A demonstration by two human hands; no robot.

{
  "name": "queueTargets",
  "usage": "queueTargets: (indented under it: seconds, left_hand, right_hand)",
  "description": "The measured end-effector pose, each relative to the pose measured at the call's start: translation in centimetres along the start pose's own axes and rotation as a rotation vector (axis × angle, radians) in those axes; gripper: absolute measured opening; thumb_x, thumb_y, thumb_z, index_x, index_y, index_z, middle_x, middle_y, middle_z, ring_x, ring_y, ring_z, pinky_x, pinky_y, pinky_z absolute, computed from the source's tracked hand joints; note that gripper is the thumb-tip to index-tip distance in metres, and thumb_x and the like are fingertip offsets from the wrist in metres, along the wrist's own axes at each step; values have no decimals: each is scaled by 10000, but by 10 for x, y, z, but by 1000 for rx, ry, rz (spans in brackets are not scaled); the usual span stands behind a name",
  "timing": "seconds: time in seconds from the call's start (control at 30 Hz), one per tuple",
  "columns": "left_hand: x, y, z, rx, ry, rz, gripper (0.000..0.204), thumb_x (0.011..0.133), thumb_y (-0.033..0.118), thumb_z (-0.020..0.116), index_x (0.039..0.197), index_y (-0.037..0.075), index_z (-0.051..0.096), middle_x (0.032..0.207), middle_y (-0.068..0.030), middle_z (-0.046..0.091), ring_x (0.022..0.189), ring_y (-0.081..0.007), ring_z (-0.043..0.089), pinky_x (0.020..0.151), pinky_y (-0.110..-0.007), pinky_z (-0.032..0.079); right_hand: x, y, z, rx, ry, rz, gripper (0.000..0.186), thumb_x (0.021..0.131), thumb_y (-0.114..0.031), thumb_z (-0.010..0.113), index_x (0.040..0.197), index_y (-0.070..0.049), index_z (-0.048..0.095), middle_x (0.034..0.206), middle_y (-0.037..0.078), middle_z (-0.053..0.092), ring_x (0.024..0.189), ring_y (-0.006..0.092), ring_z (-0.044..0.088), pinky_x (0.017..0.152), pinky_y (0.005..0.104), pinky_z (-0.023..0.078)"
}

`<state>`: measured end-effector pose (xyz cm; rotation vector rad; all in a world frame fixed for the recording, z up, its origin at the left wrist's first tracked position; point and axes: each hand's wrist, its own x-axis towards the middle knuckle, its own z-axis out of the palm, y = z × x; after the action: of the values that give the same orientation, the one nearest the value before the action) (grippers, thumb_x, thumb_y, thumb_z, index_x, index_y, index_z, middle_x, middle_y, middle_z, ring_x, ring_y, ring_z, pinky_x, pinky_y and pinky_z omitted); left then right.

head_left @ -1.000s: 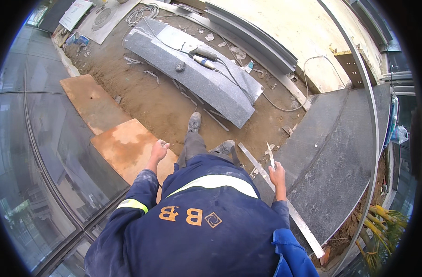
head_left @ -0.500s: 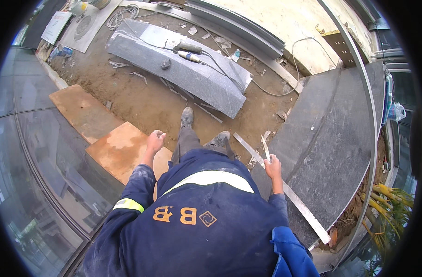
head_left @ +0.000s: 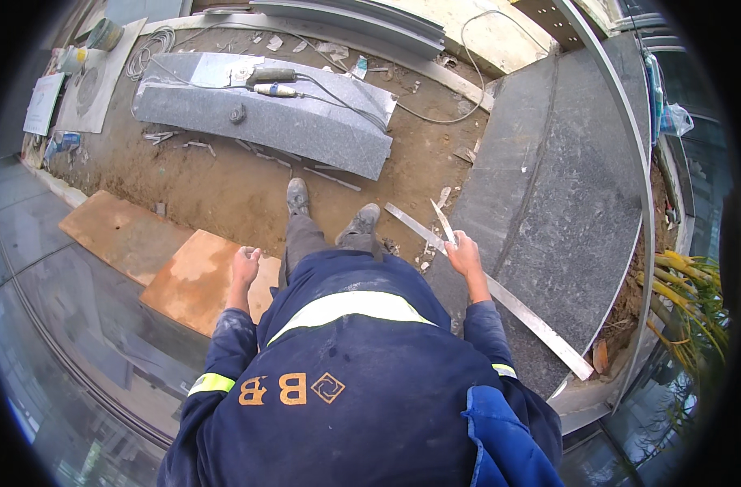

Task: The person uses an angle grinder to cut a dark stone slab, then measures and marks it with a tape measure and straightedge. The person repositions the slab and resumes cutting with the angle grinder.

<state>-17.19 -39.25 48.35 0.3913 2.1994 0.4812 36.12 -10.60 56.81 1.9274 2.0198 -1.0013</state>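
Note:
My right hand [head_left: 465,253] is closed around a thin, pale, pointed strip [head_left: 443,219], whose tip sticks out past the fingers; its material cannot be told. Beneath that hand a long, light straight bar [head_left: 539,326] lies slantwise across the dark grey stone paving [head_left: 577,203]. The hand covers part of the bar, and whether it touches it is unclear. My left hand [head_left: 244,268] hangs in front of my body with its fingers loosely curled. Nothing shows in it. Below it is an orange-brown board [head_left: 193,276].
Ahead on the dirt lies a big grey stone slab [head_left: 305,130], bearing an angle grinder [head_left: 265,75], a cable connector [head_left: 275,91] and a small dark round piece [head_left: 238,114]. Cables [head_left: 435,120] trail around it. Glass panels [head_left: 78,325] flank the left, a curved metal rail [head_left: 645,178] the right.
The view has swung right, so the slab sits farther left and higher. My right foot has come forward a little. The right hand still grips the pale strip; the left stays curled.

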Motion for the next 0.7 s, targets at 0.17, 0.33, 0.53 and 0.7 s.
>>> queueTargets:
  seconds: [0.17, 0.33, 0.53, 0.7]
  left_hand:
    - [1, 24, -9, 7, 0, 18, 396, 984, 291, 710, 1179, -53, 692, 1053, -185, 768, 931, -246, 739, 834, -374, 581]
    - [10, 35, -15, 31, 21, 44, 406, 984, 293, 710, 1198, -50, 684, 1073, -182, 766, 958, -255, 736, 857, -377, 576]
    - [9, 46, -18, 26, -1, 31, 438, 979, 308, 723, 1225, -51, 675, 1113, -191, 759, 1024, -268, 727, 907, -389, 562]
    - [12, 34, -16, 37, 18, 35, 446, 981, 318, 718, 1232, -48, 677, 1125, -207, 757, 1046, -295, 727, 920, -404, 561]
  right_hand:
    - [3, -6, 4, 8, -6, 3, 445, 914, -258, 713, 1273, -5, 637, 1123, 292, 719, 1111, 453, 680, 951, 525, 532]
    - [8, -9, 9, 36, 15, -31, 446, 906, -256, 721, 1262, 3, 651, 1116, 293, 722, 1112, 455, 681, 953, 507, 533]
    - [10, -6, 3, 39, 28, -20, 448, 898, -259, 729, 1248, 12, 655, 1117, 297, 723, 1117, 456, 683, 955, 506, 535]
    - [11, -9, -1, 21, 23, -32, 470, 882, -262, 737, 1241, 30, 656, 1127, 305, 718, 1117, 463, 682, 961, 504, 534]
